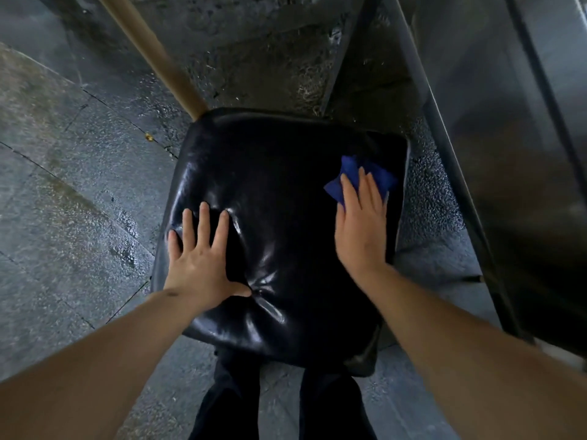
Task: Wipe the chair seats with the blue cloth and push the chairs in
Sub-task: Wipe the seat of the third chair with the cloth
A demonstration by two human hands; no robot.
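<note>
The glossy black padded leather chair seat (279,223), roughly square, runs from 6 toward 12 o'clock. The crumpled dark blue cloth (355,176) lies near its 3 o'clock edge under the right hand (360,223), fingers straight and together. The left hand (198,258), fingers spread, presses the 8 o'clock part, denting it.

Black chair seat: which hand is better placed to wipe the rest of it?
Right. The right hand already presses the blue cloth flat on the seat; the left hand only braces it.
</note>
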